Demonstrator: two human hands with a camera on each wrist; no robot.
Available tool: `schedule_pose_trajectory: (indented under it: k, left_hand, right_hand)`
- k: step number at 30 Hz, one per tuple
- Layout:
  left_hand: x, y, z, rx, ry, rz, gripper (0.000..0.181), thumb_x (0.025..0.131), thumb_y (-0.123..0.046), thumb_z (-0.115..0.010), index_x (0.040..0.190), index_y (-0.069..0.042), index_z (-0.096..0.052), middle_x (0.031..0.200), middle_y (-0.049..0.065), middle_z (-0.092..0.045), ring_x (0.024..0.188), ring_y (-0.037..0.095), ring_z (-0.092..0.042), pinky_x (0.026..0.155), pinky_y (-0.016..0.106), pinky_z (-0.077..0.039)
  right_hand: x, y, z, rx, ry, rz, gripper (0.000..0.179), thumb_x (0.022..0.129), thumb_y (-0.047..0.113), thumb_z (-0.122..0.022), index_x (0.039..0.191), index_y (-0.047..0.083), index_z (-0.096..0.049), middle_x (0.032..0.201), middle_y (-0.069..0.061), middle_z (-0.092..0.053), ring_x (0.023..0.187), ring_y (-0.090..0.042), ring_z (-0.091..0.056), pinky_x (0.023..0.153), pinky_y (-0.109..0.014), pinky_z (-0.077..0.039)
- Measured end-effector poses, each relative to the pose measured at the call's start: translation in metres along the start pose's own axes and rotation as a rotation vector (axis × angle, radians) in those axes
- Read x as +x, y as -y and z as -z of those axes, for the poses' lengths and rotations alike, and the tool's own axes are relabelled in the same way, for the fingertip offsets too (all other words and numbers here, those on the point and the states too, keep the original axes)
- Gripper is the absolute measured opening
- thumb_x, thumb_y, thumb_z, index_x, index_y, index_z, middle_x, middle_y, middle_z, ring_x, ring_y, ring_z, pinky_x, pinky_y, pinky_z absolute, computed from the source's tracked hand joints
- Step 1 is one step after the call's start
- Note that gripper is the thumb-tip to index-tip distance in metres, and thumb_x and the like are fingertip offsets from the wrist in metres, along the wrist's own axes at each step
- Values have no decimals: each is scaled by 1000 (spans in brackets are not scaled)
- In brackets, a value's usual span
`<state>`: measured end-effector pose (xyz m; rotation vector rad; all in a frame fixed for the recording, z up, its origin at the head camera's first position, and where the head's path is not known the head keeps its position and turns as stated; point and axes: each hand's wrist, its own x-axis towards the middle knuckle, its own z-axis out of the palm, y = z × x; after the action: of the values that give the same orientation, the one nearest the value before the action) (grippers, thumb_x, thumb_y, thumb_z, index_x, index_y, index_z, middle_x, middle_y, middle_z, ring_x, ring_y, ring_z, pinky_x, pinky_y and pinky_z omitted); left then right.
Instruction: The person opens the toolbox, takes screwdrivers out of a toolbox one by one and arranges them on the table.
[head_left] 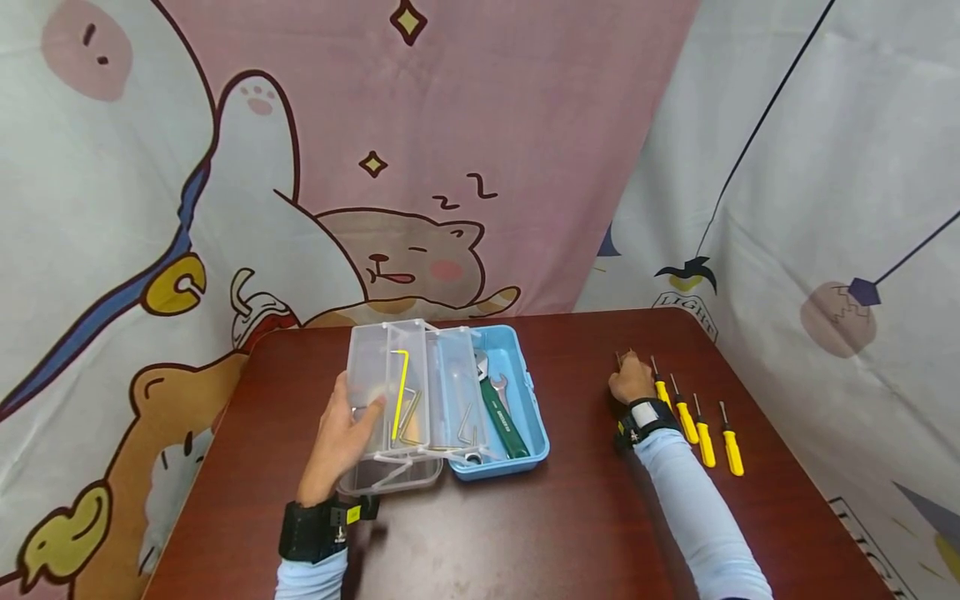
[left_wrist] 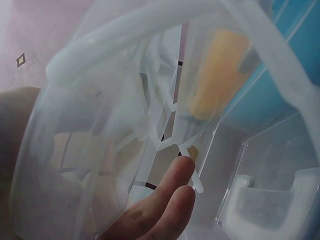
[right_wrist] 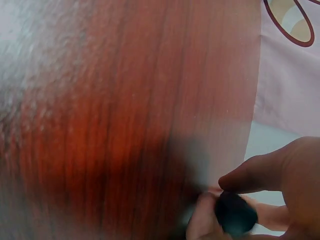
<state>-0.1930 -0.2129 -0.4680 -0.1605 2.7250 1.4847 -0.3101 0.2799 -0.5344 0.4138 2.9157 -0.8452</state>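
My left hand (head_left: 343, 437) grips the left edge of a clear plastic tray (head_left: 372, 350), thumb on the near side and fingertips (left_wrist: 172, 187) on its far side. The tray belongs to an open toolbox with a light-blue base (head_left: 536, 433). In the tray lie a yellow hex key (head_left: 401, 392) and several brass-coloured hex keys (head_left: 409, 417). Over at the right, my right hand (head_left: 632, 381) is close over the table. Its thumb and fingers pinch a screwdriver by a dark, rounded handle end (right_wrist: 236, 214); much of it is hidden by the hand.
In the blue base lie a green-handled adjustable wrench (head_left: 504, 421) and a smaller wrench (head_left: 501, 390). Several yellow-handled screwdrivers (head_left: 705, 442) lie in a row right of my right hand. A clear lid (head_left: 393, 477) rests under the tray. A printed cloth (head_left: 525, 125) hangs behind the table (head_left: 540, 533).
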Motion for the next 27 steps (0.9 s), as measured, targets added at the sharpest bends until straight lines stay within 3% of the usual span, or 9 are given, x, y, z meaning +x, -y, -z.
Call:
schedule_pose_trajectory:
  k: [5,16,27]
  left_hand:
    - [0,-2,0,-5,1,-3,84,108,-31,-58,170,-10,-5,165,25,-32,145,44,-42,115,69,-39]
    - [-1,-2,0,-1,-11,-10,83,108,-29,-58,169,-9,-6,164,26,-33,144,45,-43,114,69,-40]
    - [0,-1,0,2,-7,-14,83,108,-30,-58,169,-8,-5,164,26,-33,144,44,-43,114,69,-41]
  right_hand:
    - [2,-2,-2,-7,-28,-8,55,98,9,-58,146,-12,-43,141,-42,-51,133,-59,-49,113,-67,-42]
    - [-1,-1,-3,-9,-59,22,51,95,7,-66,138,-14,-49,132,-41,-53,124,-57,-52,108,-66,-44]
    - [-8,15,-4,7,-83,-4,62,97,19,-70,147,-8,-45,142,-43,-43,128,-59,-48,110,-72,-42]
